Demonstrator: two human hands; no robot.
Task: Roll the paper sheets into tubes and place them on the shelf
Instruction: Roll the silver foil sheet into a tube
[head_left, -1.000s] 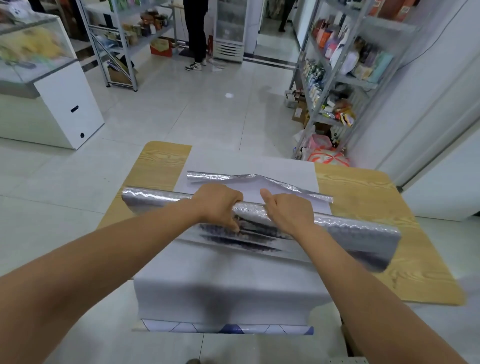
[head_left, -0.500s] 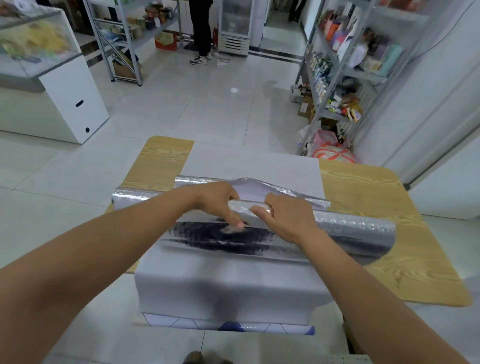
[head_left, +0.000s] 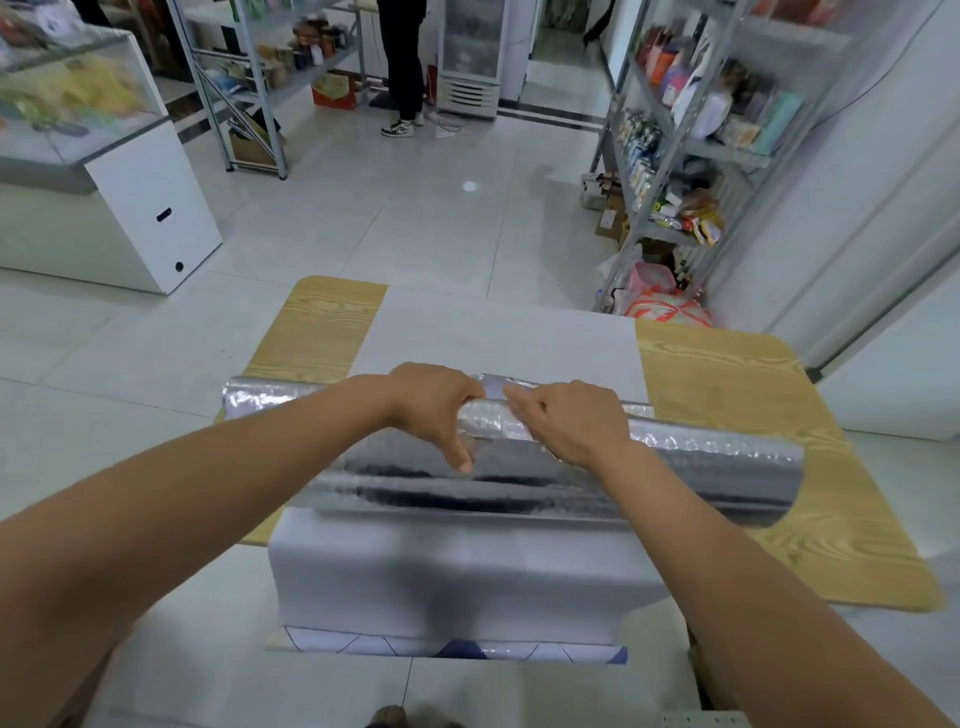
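A: On the worktop (head_left: 753, 395), where's the silver sheet (head_left: 675, 457)?
B: Mostly rolled, lying across white paper (head_left: 467, 571). Grip: left hand (head_left: 431, 410) and right hand (head_left: 566, 421) both curled round its middle, likely for a tight, even tube.

Bare wood of the surface (head_left: 727, 374) right of the silver roll (head_left: 675, 467) and beyond its left part. Beyond the roll's middle, only a flat white sheet (head_left: 493, 332). Over the roll's middle, blocked by left grip (head_left: 431, 410) and right grip (head_left: 571, 423). Shelf rack (head_left: 691, 150) well beyond the roll's right end.
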